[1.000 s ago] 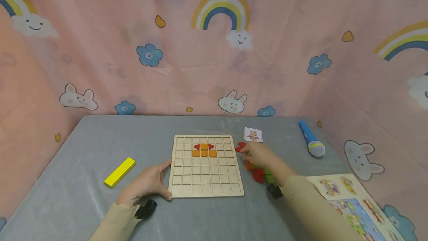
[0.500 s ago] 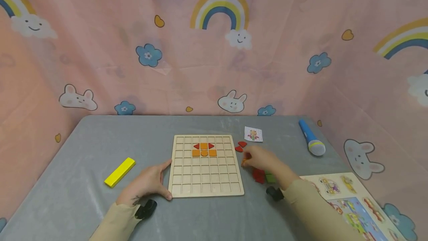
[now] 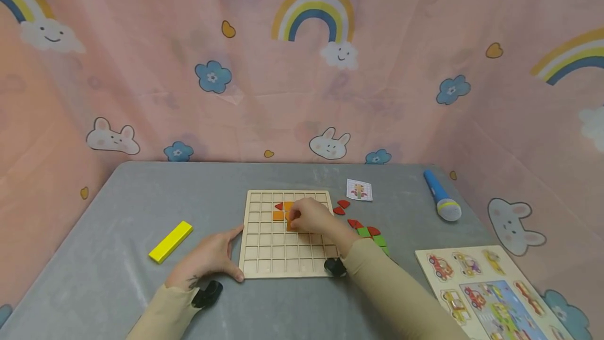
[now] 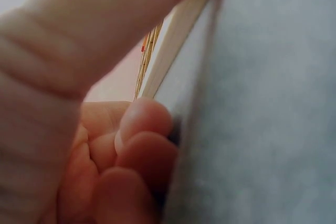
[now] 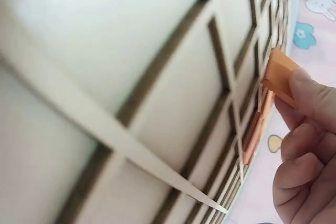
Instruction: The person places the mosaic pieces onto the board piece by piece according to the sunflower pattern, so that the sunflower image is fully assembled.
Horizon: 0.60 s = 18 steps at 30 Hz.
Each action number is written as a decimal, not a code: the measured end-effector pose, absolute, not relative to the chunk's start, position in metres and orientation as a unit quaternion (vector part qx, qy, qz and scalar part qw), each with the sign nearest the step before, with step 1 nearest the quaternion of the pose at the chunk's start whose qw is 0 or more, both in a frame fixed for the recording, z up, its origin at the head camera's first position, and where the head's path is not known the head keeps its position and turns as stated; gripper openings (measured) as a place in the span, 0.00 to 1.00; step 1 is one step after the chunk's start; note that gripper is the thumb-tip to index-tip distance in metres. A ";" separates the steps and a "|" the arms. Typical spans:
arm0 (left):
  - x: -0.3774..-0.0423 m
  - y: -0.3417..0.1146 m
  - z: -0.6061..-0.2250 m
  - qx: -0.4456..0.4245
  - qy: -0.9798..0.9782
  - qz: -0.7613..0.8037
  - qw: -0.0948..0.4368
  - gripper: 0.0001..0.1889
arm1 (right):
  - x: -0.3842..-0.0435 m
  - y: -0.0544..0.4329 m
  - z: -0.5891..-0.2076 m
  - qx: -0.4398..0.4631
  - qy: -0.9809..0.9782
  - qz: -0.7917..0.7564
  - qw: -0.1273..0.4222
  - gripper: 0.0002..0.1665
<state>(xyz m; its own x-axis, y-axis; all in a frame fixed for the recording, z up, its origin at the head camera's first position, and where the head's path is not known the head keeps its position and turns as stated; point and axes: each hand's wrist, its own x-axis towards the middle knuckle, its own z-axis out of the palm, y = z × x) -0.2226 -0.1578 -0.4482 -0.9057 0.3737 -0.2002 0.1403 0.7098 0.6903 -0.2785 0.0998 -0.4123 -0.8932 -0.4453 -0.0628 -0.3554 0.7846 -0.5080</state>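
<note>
A wooden grid board (image 3: 264, 262) lies on the grey table. My left hand (image 3: 209, 256) steadies its left edge, thumb and index finger spread along it. In the left wrist view, the left hand (image 4: 58, 61) has its other fingers curled near the board's rim. My right hand (image 3: 313, 219) is over the board's upper middle and pinches an orange square tile (image 5: 281, 74), tilted just above the grid. Beside it sit an orange square (image 3: 278, 216), a red triangle (image 3: 279, 206) and another orange piece (image 3: 288, 205). The right hand hides the pieces on that side.
Right of the board lie red pieces (image 3: 339, 210) and green squares (image 3: 364, 232). A small pattern card (image 3: 359, 190) is behind them. A blue toy microphone (image 3: 441, 195) and a picture puzzle board (image 3: 445, 286) are farther right. On the left lies a yellow block (image 3: 170, 242).
My right hand has picked an orange tile from the loose pieces and carried it left over the board. The left hand stays at the board's edge.
</note>
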 end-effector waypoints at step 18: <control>-0.221 -0.155 -0.447 0.122 0.915 0.349 0.161 0.66 | -0.280 0.113 -0.398 -0.177 0.961 -0.202 0.073 0.11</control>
<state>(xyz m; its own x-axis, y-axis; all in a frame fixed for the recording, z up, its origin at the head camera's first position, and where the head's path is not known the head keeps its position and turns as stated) -0.2213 -0.1554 -0.4473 -0.9184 0.3356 -0.2097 0.1109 0.7269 0.6777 -0.2804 0.1132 -0.3982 -0.9264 -0.3702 -0.0686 -0.3113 0.8558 -0.4132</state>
